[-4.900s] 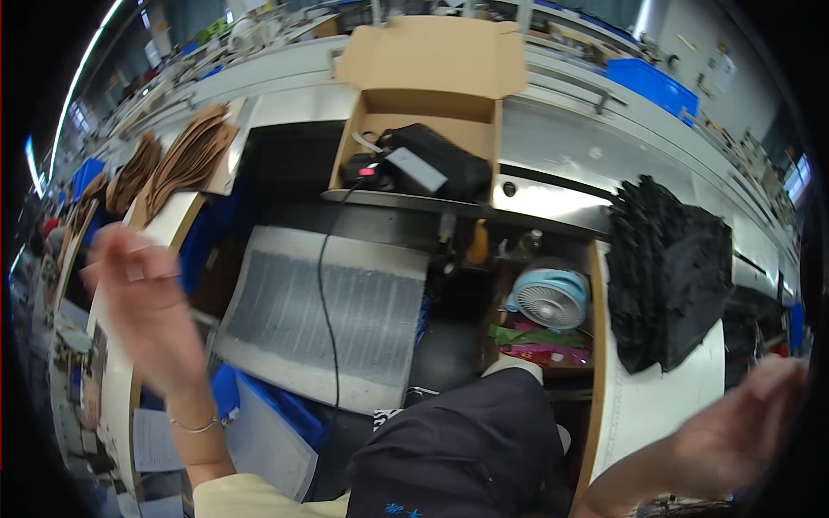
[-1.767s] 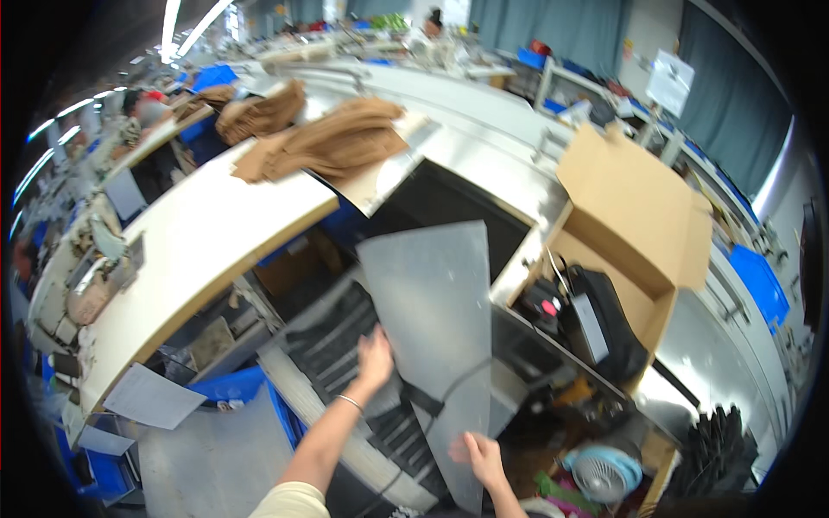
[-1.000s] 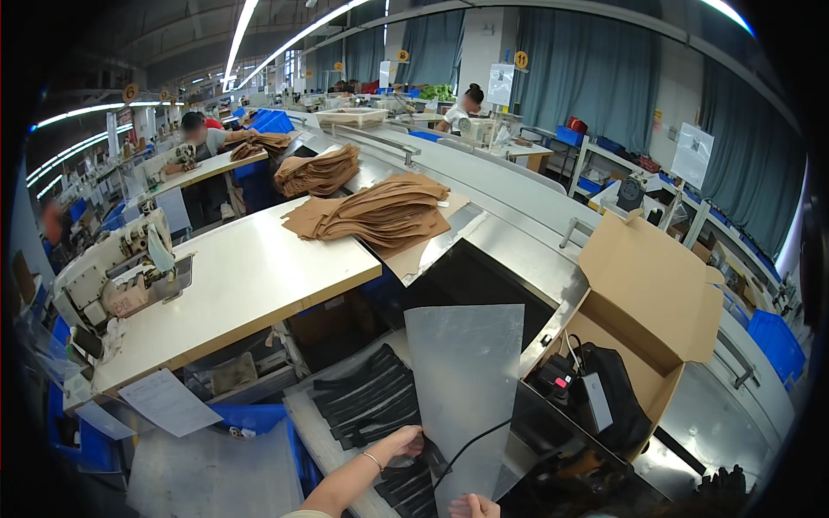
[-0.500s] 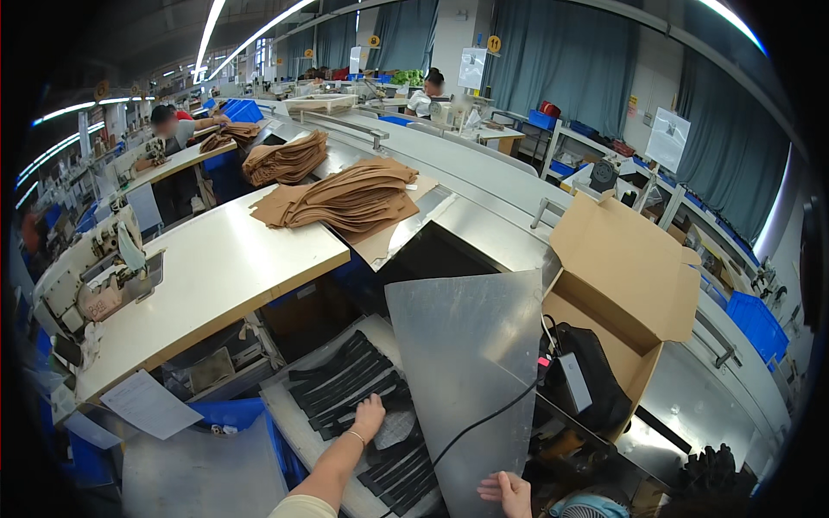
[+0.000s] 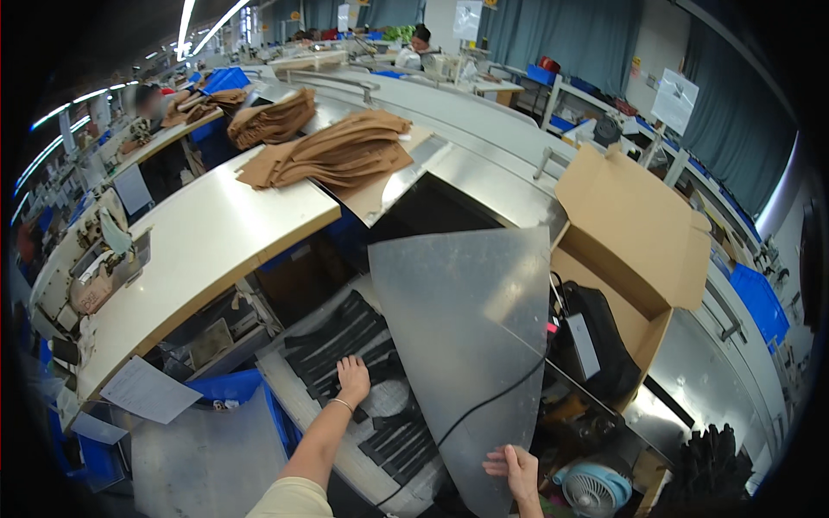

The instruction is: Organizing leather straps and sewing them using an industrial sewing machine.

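My left hand [image 5: 352,378] lies with its fingers spread on a set of black strips [image 5: 338,332], laid side by side on a pale board [image 5: 298,393]. Beside it, among the strips, is a grey round-edged patch [image 5: 387,398]; its kind is unclear. More black strips [image 5: 399,451] lie nearer me on the same board. To the right, a large grey translucent sheet [image 5: 462,319] slants over the board's edge. My right hand [image 5: 516,470] is at that sheet's lower right edge, fingers stretched out over it, with nothing visible in them. A black cable [image 5: 492,401] crosses the sheet.
An open cardboard box [image 5: 635,250] and a black bag [image 5: 603,345] stand at right, above a small blue fan [image 5: 594,489]. Stacked brown pieces [image 5: 332,155] rest on the white table [image 5: 207,233], which carries a sewing machine [image 5: 95,268]. Other people sit farther back.
The view has tipped down, so the scene sits higher. My left hand's fingers have spread flatter on the strips. My right hand stays by the sheet's edge, showing more of the wrist.
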The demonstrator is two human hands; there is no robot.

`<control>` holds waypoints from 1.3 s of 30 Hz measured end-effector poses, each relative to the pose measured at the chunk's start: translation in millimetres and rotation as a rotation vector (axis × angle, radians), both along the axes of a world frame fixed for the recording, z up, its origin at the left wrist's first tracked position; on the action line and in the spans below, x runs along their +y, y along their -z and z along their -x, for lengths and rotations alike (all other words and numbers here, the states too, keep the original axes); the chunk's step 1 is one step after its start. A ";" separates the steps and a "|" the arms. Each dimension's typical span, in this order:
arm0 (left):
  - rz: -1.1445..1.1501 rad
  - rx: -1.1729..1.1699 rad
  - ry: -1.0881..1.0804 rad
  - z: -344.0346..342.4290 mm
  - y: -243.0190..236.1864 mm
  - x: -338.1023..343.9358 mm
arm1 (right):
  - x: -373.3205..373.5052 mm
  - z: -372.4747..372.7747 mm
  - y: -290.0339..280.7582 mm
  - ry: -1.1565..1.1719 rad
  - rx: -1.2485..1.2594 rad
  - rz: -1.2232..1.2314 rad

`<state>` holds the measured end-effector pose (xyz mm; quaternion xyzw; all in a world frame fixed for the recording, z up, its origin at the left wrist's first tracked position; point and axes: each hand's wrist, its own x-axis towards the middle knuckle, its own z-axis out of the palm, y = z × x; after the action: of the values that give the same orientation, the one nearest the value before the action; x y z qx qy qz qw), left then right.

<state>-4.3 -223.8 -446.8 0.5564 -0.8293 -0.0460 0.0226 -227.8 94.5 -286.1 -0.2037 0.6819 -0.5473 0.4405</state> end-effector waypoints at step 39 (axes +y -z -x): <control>-0.469 0.749 0.168 49.9 -49.0 29.1 | -48.8 -25.9 -39.1 -0.247 0.226 -0.028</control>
<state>-54.2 -194.7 -397.7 0.4223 -0.7734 -0.4325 0.1907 -201.9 45.6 -247.0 -0.3402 0.7045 -0.4530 0.4276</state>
